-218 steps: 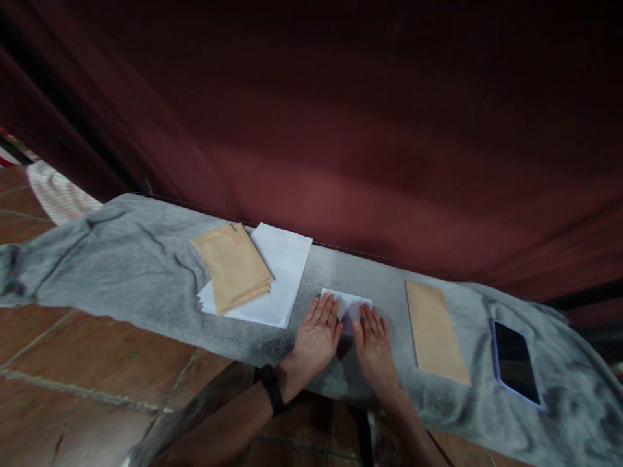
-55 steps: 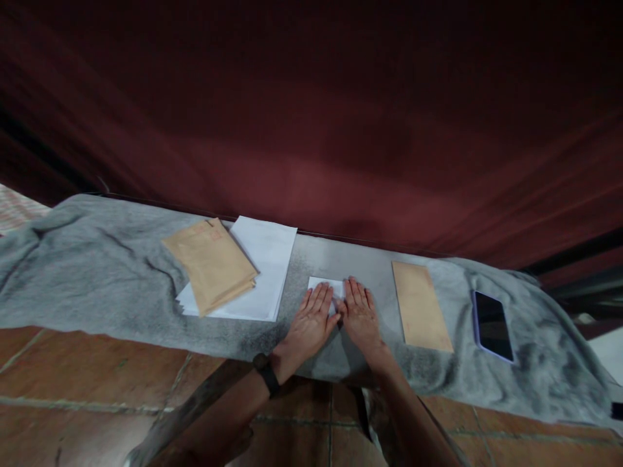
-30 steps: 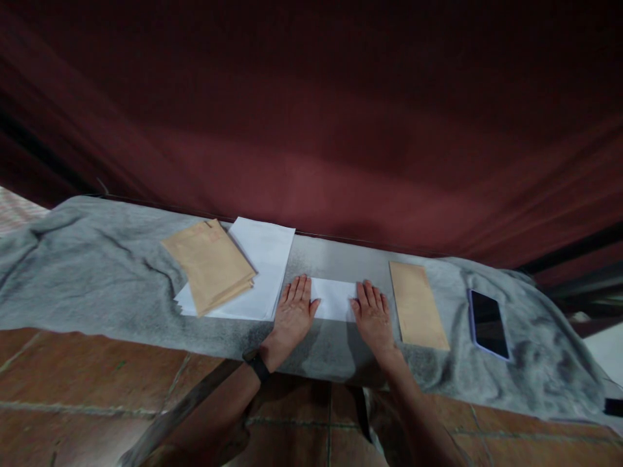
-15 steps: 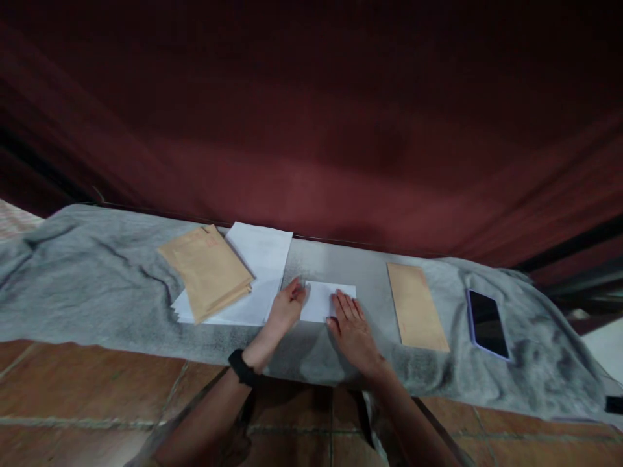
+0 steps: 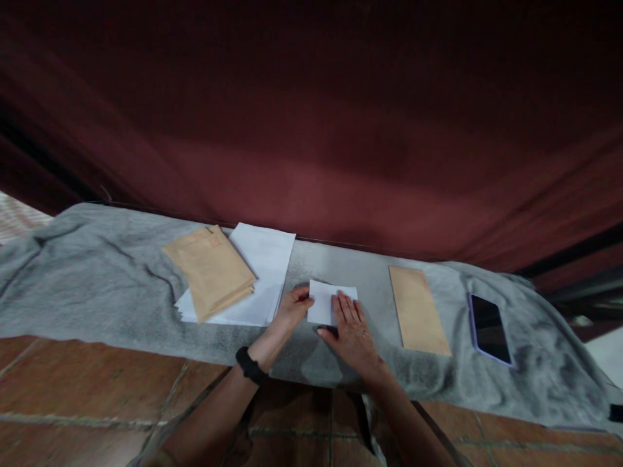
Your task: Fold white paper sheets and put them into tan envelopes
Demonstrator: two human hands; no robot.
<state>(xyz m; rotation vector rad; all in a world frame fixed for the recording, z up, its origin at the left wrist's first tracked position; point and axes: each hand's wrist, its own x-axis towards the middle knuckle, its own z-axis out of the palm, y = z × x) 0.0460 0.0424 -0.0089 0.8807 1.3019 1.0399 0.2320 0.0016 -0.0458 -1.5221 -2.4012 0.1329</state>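
Note:
A folded white sheet of paper [image 5: 324,300] lies on the grey cloth [image 5: 111,285] in front of me. My left hand [image 5: 291,311] pinches the sheet's left edge, its fingers curled. My right hand [image 5: 351,331] lies flat on the sheet's right half, with the fingers stretched out and pressing down. A black band [image 5: 250,365] circles my left wrist.
A stack of brown envelopes [image 5: 210,269] rests on white sheets [image 5: 265,263] to the left. A single brown envelope [image 5: 418,310] lies to the right, with a dark phone [image 5: 489,327] beyond it. A dark red curtain [image 5: 341,130] hangs behind. Terracotta floor tiles [image 5: 73,389] show below.
A second ago both hands lay flat at the ends of the wider folded sheet. Since then my left hand has curled onto the left edge, my right hand has slid onto the paper, and the sheet looks narrower.

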